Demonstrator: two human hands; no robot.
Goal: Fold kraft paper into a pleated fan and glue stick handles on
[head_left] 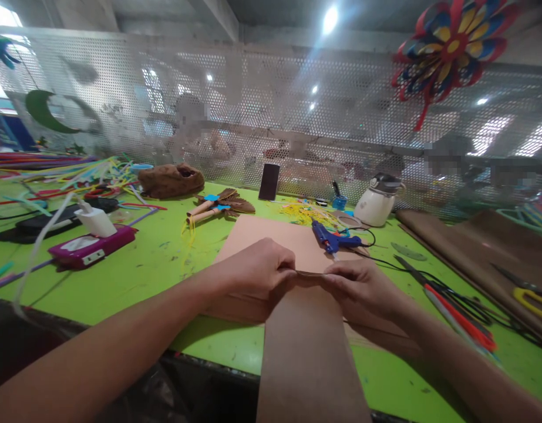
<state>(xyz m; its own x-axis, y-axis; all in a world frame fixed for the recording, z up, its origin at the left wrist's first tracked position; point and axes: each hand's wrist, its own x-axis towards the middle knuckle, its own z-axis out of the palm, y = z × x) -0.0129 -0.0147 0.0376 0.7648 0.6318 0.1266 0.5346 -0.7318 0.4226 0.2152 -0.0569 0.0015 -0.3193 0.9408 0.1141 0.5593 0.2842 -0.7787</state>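
A long strip of brown paper [308, 346] runs from the middle of the table toward me and hangs past the near edge. Its far end is folded or rolled, and both my hands pinch that edge. My left hand [264, 267] has its fingers closed on the left part of the fold. On the right part, my right hand [365, 285] presses the paper between thumb and fingers. Beneath them lies a larger tan board or stack of sheets [253, 235]. Just beyond my right hand, a blue glue gun [330, 237] rests on it, nozzle pointing toward me.
A purple power strip [92, 244] with a white plug stands left, near colourful pipe cleaners [90, 176]. Behind are paper-tube figures [209, 205], a phone [269, 182] and a white jug [376, 202]. Orange-handled scissors [460, 323], a black cord and brown material [464, 247] lie right.
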